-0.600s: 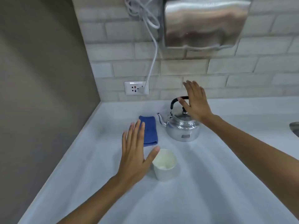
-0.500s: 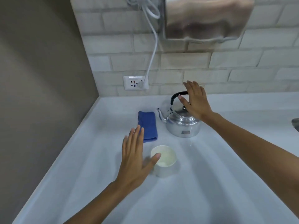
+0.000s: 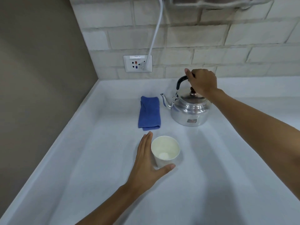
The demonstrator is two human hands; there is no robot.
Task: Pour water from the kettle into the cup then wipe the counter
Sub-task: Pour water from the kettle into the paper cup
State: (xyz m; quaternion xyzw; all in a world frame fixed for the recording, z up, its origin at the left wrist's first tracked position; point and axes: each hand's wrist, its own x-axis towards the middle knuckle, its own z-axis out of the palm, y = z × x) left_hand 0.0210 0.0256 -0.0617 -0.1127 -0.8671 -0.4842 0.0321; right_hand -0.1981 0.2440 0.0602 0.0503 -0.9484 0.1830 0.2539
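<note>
A shiny metal kettle (image 3: 189, 111) with a black handle stands on the white counter (image 3: 227, 168), spout pointing left. My right hand (image 3: 202, 83) is closed over the top of its handle. In front of it stands a white paper cup (image 3: 164, 151), upright and seemingly empty. My left hand (image 3: 146, 163) cups the cup's left side, fingers along the wall and thumb at its near base. A folded blue cloth (image 3: 149, 113) lies left of the kettle.
A grey wall (image 3: 40, 78) closes the left side and a brick wall (image 3: 211, 46) the back. A wall socket (image 3: 137, 63) with a white cable (image 3: 155, 30) plugged in sits above the counter's back corner. A metal appliance (image 3: 219, 1) hangs above.
My right hand dropped and closed around the kettle handle. My left hand moved in against the cup's side, thumb wrapping its base. The camera tilted down and closer.
</note>
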